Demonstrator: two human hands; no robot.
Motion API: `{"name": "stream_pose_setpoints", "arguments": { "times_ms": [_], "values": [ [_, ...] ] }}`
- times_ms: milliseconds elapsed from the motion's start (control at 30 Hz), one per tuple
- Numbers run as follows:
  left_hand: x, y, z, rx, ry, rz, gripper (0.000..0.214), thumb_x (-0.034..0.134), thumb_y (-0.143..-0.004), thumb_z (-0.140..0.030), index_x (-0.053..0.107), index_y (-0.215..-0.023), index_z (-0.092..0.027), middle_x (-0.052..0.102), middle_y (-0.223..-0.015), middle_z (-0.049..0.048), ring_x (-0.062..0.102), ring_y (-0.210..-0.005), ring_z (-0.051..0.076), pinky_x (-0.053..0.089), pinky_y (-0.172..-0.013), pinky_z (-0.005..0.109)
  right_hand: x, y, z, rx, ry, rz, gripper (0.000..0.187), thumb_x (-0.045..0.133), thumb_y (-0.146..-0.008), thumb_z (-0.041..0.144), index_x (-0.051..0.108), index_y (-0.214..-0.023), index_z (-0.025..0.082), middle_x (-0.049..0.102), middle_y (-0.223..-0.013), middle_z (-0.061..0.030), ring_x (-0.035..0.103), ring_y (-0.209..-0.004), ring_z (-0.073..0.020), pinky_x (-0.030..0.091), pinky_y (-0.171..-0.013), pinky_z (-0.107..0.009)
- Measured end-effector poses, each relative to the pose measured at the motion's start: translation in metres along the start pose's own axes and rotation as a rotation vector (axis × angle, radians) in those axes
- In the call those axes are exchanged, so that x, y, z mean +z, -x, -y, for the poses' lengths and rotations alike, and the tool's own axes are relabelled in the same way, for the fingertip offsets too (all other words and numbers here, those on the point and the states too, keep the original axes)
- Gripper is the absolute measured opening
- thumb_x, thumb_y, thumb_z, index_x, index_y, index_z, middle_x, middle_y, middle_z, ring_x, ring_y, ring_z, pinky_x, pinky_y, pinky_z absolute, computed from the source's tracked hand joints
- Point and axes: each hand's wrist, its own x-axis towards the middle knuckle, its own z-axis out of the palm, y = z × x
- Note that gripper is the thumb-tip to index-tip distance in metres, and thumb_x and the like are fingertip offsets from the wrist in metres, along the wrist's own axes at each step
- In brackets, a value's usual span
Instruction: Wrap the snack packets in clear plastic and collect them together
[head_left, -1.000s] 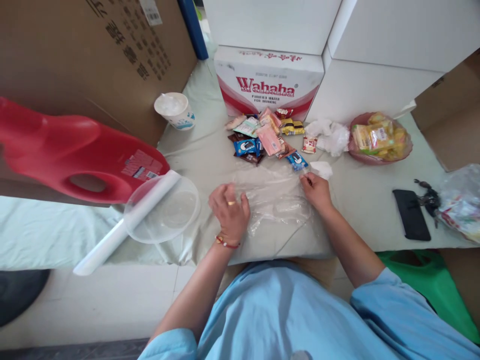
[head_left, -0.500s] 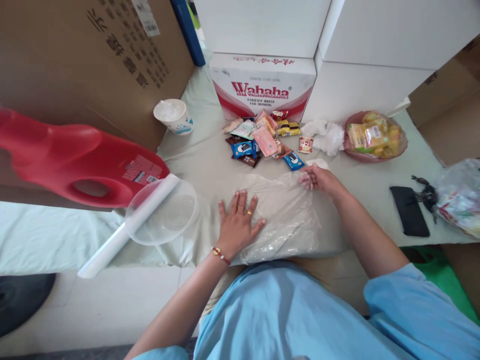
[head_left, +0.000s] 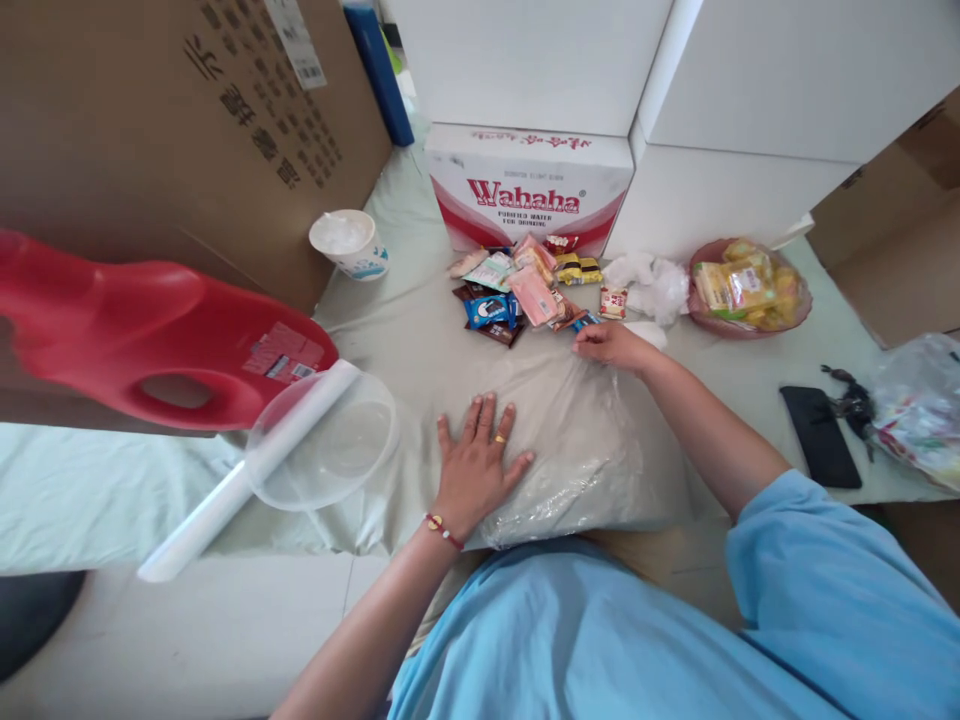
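Note:
A clear plastic bag [head_left: 577,440] lies spread flat on the pale cloth in front of me. My left hand [head_left: 480,462] rests flat on its left part, fingers spread. My right hand [head_left: 609,346] reaches to the bag's far edge, right beside the pile of wrapped snacks [head_left: 525,290]; its fingers are curled and touch a blue packet [head_left: 585,322], though I cannot tell if they grip it.
A red jug [head_left: 150,330], a clear round lid [head_left: 330,440] and a white roll [head_left: 240,475] lie at the left. A paper cup [head_left: 346,243] and a Wahaha box [head_left: 529,190] stand behind. A bowl of yellow packets [head_left: 750,285], a phone [head_left: 820,436] and a bag [head_left: 919,405] are at the right.
My left hand went from curled to flat on the bag, which is now smoothed out. My right hand slid forward and left along the bag's far edge toward the snacks.

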Motion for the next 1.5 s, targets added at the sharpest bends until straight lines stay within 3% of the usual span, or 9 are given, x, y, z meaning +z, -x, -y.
{"name": "stream_pose_setpoints", "arguments": {
  "times_ms": [167, 367, 567, 633, 767, 900, 1100, 1233, 1500],
  "values": [
    [0.001, -0.004, 0.003, -0.079, 0.002, 0.019, 0.073, 0.037, -0.106, -0.056, 0.029, -0.167, -0.018, 0.029, -0.173, 0.0174, 0.03, -0.16, 0.036, 0.003, -0.126, 0.077, -0.007, 0.008, -0.011, -0.058, 0.137, -0.168, 0.036, 0.067, -0.082, 0.054, 0.067, -0.079, 0.019, 0.052, -0.062, 0.0036, 0.041, -0.058, -0.0114, 0.029, -0.058, -0.027],
    [-0.006, -0.002, 0.021, -0.161, 0.03, -0.01, 0.057, 0.028, -0.109, -0.041, 0.042, -0.162, -0.027, 0.036, -0.172, 0.0083, 0.031, -0.16, 0.031, 0.01, -0.127, 0.075, -0.012, 0.007, -0.026, -0.088, 0.571, -0.325, 0.024, 0.059, -0.093, 0.038, 0.073, -0.088, 0.019, 0.069, -0.08, -0.006, 0.057, -0.072, -0.0191, 0.038, -0.067, -0.03],
    [-0.004, 0.001, 0.027, -0.199, 0.037, -0.047, 0.055, 0.026, -0.109, -0.036, 0.043, -0.161, -0.027, 0.037, -0.171, 0.0088, 0.031, -0.16, 0.03, 0.012, -0.126, 0.074, 0.015, 0.042, 0.013, -0.317, 0.739, -0.573, 0.035, 0.053, -0.102, 0.037, 0.072, -0.123, 0.016, 0.066, -0.118, -0.0189, 0.058, -0.114, -0.0352, 0.048, -0.1, -0.051],
    [-0.002, 0.0, 0.028, -0.199, 0.058, -0.074, 0.054, 0.028, -0.109, -0.035, 0.044, -0.16, -0.025, 0.039, -0.17, 0.0108, 0.034, -0.159, 0.031, 0.013, -0.127, 0.073, 0.047, 0.065, 0.027, -0.478, 0.68, -0.469, 0.035, 0.05, -0.104, 0.032, 0.07, -0.13, 0.018, 0.067, -0.123, -0.0172, 0.058, -0.118, -0.0328, 0.047, -0.105, -0.053],
    [-0.001, -0.003, 0.031, -0.305, 0.172, -0.203, 0.05, 0.031, -0.108, -0.035, 0.059, -0.145, -0.016, 0.055, -0.157, 0.0178, 0.048, -0.148, 0.032, 0.028, -0.125, 0.064, 0.128, 0.108, 0.029, -0.71, 0.642, 0.094, 0.038, 0.058, -0.104, 0.034, 0.068, -0.138, 0.021, 0.065, -0.144, -0.0141, 0.055, -0.136, -0.0287, 0.044, -0.116, -0.05],
    [-0.004, -0.011, 0.025, -0.371, 0.237, -0.273, 0.043, 0.048, -0.102, -0.047, 0.073, -0.117, -0.015, 0.066, -0.132, 0.0204, 0.056, -0.131, 0.037, 0.045, -0.113, 0.057, 0.172, 0.13, 0.016, -0.644, 0.669, 0.215, 0.047, 0.063, -0.103, 0.039, 0.062, -0.147, 0.021, 0.057, -0.157, -0.0126, 0.044, -0.151, -0.0281, 0.028, -0.13, -0.055],
    [-0.005, -0.032, 0.007, -0.372, 0.626, -0.33, 0.023, 0.048, -0.098, -0.036, 0.065, -0.096, -0.021, 0.07, -0.101, 0.0109, 0.069, -0.093, 0.025, 0.055, -0.09, 0.042, 0.172, 0.132, 0.003, -0.649, 0.612, 0.121, 0.05, 0.057, -0.106, 0.044, 0.06, -0.15, 0.02, 0.059, -0.155, -0.013, 0.046, -0.151, -0.0275, 0.031, -0.13, -0.053],
    [-0.008, -0.04, 0.007, -0.474, 0.885, -0.22, 0.021, 0.048, -0.098, -0.04, 0.057, -0.089, -0.024, 0.064, -0.069, -0.0012, 0.063, -0.06, 0.018, 0.049, -0.066, 0.032, 0.17, 0.133, -0.003, -0.682, 0.528, 0.06, 0.046, 0.055, -0.107, 0.042, 0.061, -0.147, 0.021, 0.062, -0.153, -0.0108, 0.048, -0.15, -0.0255, 0.035, -0.128, -0.053],
    [-0.013, -0.036, 0.034, -0.649, 0.901, -0.172, 0.021, 0.061, -0.087, -0.043, 0.06, -0.079, -0.023, 0.06, -0.056, -0.0037, 0.059, -0.053, 0.017, 0.044, -0.062, 0.029, 0.167, 0.134, -0.002, -0.711, 0.423, 0.005, 0.033, 0.057, -0.105, 0.034, 0.071, -0.132, 0.019, 0.069, -0.143, -0.0097, 0.057, -0.141, -0.0246, 0.045, -0.121, -0.048]
  ]
}}
